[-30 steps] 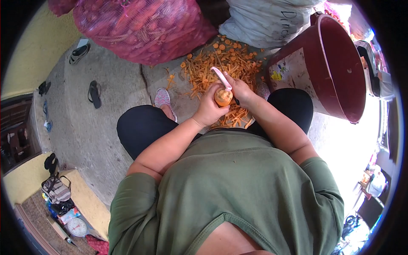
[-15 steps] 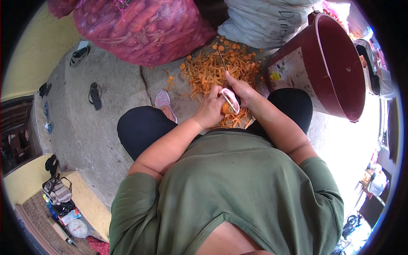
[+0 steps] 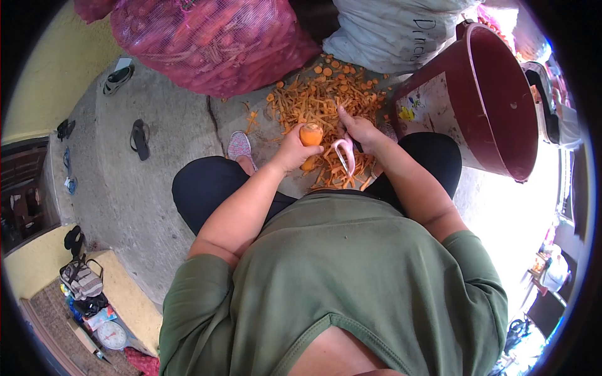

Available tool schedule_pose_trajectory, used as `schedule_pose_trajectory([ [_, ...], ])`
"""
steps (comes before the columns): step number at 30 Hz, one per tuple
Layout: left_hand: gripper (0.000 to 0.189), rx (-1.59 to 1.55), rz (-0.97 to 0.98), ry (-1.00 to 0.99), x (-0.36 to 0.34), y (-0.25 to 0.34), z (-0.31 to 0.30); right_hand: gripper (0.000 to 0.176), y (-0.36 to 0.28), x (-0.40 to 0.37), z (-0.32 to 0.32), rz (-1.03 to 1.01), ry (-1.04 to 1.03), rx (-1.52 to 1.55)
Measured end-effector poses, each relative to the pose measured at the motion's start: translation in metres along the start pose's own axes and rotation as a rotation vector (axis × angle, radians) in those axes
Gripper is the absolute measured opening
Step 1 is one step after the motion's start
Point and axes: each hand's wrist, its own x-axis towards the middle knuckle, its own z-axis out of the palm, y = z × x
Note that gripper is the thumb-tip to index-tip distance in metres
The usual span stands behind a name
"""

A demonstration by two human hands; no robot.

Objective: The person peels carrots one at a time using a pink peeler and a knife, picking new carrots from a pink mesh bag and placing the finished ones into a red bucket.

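My left hand (image 3: 290, 152) is closed round an orange carrot (image 3: 311, 134), whose cut, rounded end points up and away from me. A lower part of the carrot shows beneath my thumb. To its right, my right hand (image 3: 362, 133) grips a pink peeler (image 3: 345, 156), its blade loop hanging toward my lap. A dark handle-like piece also shows under those fingers, mostly hidden. The peeler and the carrot are apart. Below and beyond both hands, carrot peelings (image 3: 307, 103) and round cut ends cover the floor.
Ahead on the left stands a red net sack (image 3: 213, 47) full of carrots, beside a white sack (image 3: 382, 34). A large maroon bucket (image 3: 433, 94) tilts at the right. A sandal (image 3: 139, 140) lies on the concrete; a dial scale (image 3: 111, 335) sits at lower left.
My hands have separated: the left moved up and left with the carrot, and the peeler came away from it. The thin blade seen beyond my right hand earlier no longer shows clearly.
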Motion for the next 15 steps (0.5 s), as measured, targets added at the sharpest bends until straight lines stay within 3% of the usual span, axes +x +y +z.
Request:
schedule_pose_trajectory([
  [3,0.050,-0.054,-0.046,-0.010,0.001,-0.003,0.001,0.060,0.003,0.003,-0.002,-0.012,0.031,-0.192],
  [9,0.050,-0.053,-0.059,-0.004,0.003,-0.008,-0.004,0.060,-0.005,-0.002,-0.008,-0.046,-0.007,-0.267],
  [11,0.055,-0.103,-0.099,0.018,0.006,-0.011,-0.007,0.059,-0.008,-0.007,-0.009,-0.025,-0.140,-0.182],
  [15,0.044,-0.007,-0.146,0.067,0.004,-0.001,-0.007,0.058,0.004,-0.006,-0.005,-0.003,-0.323,-0.066],
])
